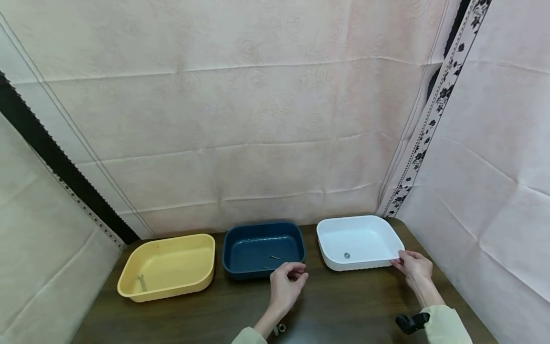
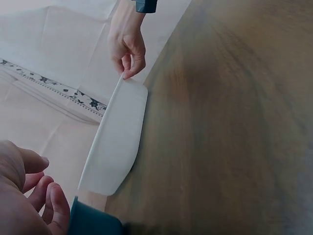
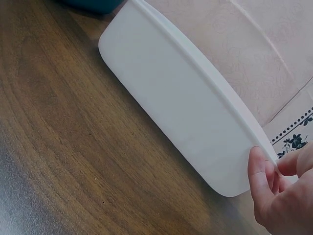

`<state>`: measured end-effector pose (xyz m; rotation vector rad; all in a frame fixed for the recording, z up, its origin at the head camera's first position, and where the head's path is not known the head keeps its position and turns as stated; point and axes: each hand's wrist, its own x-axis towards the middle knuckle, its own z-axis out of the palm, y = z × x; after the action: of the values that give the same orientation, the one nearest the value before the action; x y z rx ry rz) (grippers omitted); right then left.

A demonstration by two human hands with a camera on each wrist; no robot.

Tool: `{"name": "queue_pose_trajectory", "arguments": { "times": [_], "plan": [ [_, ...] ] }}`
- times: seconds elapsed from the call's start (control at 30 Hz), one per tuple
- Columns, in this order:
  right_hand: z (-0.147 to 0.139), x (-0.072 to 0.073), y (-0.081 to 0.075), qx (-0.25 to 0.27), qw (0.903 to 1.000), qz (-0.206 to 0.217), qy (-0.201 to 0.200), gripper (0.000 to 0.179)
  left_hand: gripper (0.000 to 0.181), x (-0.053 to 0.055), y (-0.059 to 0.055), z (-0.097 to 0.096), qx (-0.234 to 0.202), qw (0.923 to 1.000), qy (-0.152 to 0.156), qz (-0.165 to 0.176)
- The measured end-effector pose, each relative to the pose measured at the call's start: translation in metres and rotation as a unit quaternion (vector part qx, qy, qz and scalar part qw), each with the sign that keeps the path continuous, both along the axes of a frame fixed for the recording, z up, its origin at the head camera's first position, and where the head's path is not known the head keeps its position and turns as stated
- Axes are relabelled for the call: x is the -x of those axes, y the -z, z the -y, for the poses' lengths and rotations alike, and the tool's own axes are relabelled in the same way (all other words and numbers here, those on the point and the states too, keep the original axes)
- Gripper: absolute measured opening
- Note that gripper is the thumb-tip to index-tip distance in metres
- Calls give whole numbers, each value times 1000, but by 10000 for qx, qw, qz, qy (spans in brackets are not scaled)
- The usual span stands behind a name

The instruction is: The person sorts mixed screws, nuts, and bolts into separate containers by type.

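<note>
My right hand (image 1: 417, 268) pinches the rim of the white tray (image 1: 363, 264) at its front right corner, thumb and fingers on the edge. A small metal nut (image 1: 346, 255) lies in that tray. My left hand (image 1: 287, 285) is at the front right corner of the dark blue tray (image 1: 234, 273), fingers loosely bent; the left wrist view shows nothing between thumb and fingertips (image 2: 58, 200). Thin metal screws or pins (image 1: 275, 257) lie inside the blue tray, partly behind the hand. Beside my left wrist, a nut (image 1: 281, 327) and another small metal piece (image 1: 276, 331) rest on the table.
A yellow tray (image 1: 180, 267) with a bolt (image 1: 142, 283) inside stands at the left. All three trays sit in a row on the brown wooden table (image 1: 343, 306). Pale cloth (image 1: 258, 119) hangs behind and along both sides.
</note>
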<state>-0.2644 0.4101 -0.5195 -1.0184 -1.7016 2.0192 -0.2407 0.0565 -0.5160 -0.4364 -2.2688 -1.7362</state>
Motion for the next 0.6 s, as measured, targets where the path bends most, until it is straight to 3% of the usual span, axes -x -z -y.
{"name": "queue_pose_trajectory", "arguments": {
  "times": [0.27, 0.43, 0.6],
  "plan": [
    [-2, 0, 0, 23, 9999, 98, -36, 30, 21, -13, 8, 15, -104, 9993, -293, 214],
    [-1, 1, -1, 2, 9999, 146, 9, 30, 20, -20, 10, 25, -72, 9978, -338, 558],
    [-1, 0, -1, -6, 9999, 103, 3, 27, 20, -25, 15, 34, -63, 9971, -428, 623]
  ]
}}
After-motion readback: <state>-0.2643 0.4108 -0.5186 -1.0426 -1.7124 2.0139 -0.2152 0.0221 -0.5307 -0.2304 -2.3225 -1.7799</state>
